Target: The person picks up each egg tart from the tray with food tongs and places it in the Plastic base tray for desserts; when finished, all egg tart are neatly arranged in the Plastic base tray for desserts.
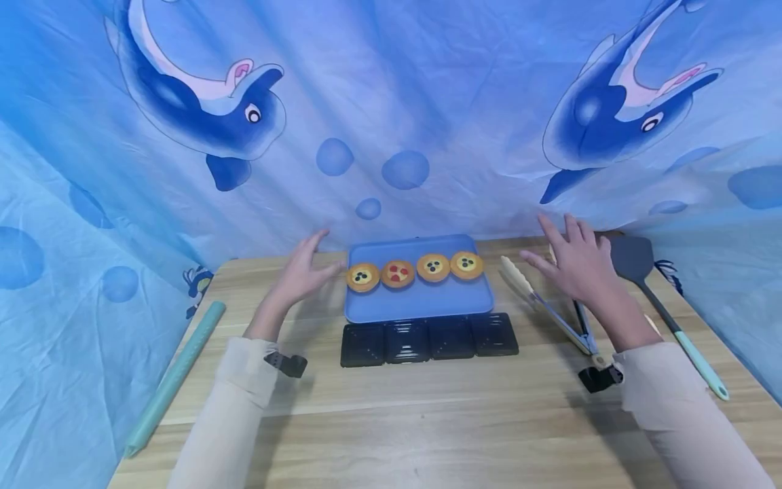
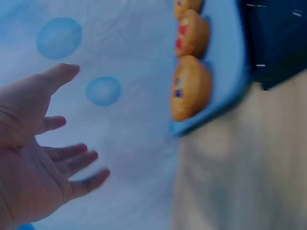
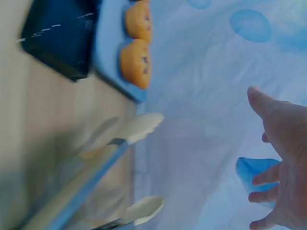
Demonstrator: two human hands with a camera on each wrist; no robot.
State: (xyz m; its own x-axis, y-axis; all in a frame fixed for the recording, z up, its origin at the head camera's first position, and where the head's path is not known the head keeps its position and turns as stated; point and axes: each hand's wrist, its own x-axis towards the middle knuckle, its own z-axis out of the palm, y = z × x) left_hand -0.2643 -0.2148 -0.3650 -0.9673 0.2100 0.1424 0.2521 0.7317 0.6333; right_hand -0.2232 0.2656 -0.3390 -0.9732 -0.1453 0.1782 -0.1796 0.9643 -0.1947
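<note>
My left hand (image 1: 302, 272) is held up with its fingers spread, just left of a blue tray (image 1: 421, 304), and holds nothing. On the tray several small round tarts form a row: one has red pieces on top (image 1: 398, 274), the others dark dots, like the tart (image 1: 467, 265) at the right end. My right hand (image 1: 580, 261), fingers spread and holding nothing, hovers over a pair of tongs (image 1: 518, 277) with cream tips and metal arms. It partly hides them in the head view. Both wrist views show the palms and fingers apart from any object.
Several black square dishes (image 1: 406, 341) stand in a row along the tray's near edge. A dark spatula (image 1: 629, 257) with a mint handle lies at the right. A long teal rod (image 1: 177, 377) lies along the wooden table's left edge. Behind hangs a blue dolphin-print curtain (image 1: 464, 170).
</note>
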